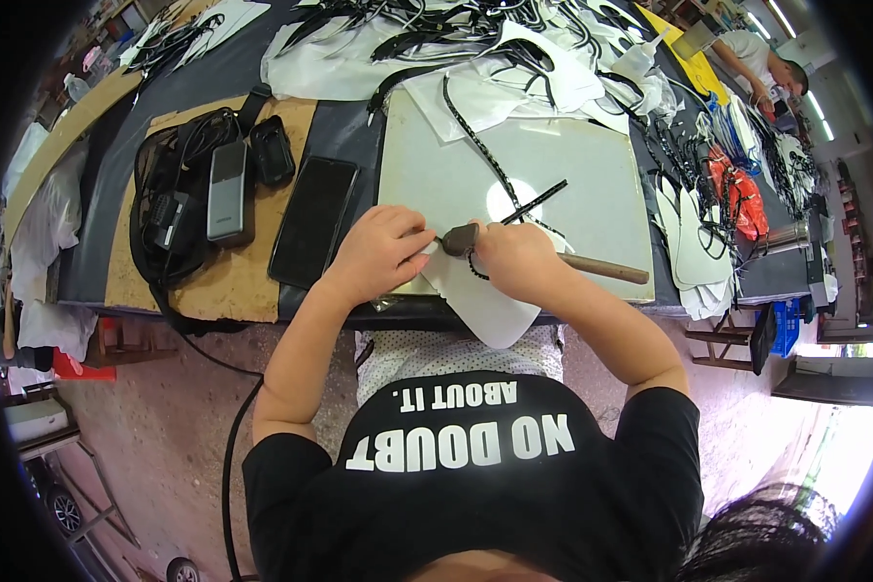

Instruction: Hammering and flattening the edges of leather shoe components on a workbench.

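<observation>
Everything here is placed from the pale board [597, 160], which lies on the dark table [349, 126] before the person. Far to the left of the board there is a brown cardboard sheet [252, 291]. On it lies a black mesh pouch [165, 155], and beside this pouch are a grey box-shaped device [228, 189] and a small black case [272, 150]. Nearer to the board, at its left, a dark phone [315, 223] lies flat, partly over the cardboard.

The left hand [383, 250] is at the left part of the board, close to the near edge. Its fingers are bent and half closed, with the tips just beside the hammer head; I cannot tell if they pinch something. The hammer [601, 268] is above the near half of the board, its head to the left and its wooden handle to the right. Under it, a white cut piece [500, 320] reaches over the near edge. Behind the hammer, two speckled black straps [496, 168] cross on the board.

The right hand [519, 254] is closed firmly around the hammer handle, near the head. Beyond the far edge of the board is a heap of white sheets and black strips [563, 73]. To the right of the board lie white sole-shaped pieces [694, 247], and farther right a red bag [737, 194].
</observation>
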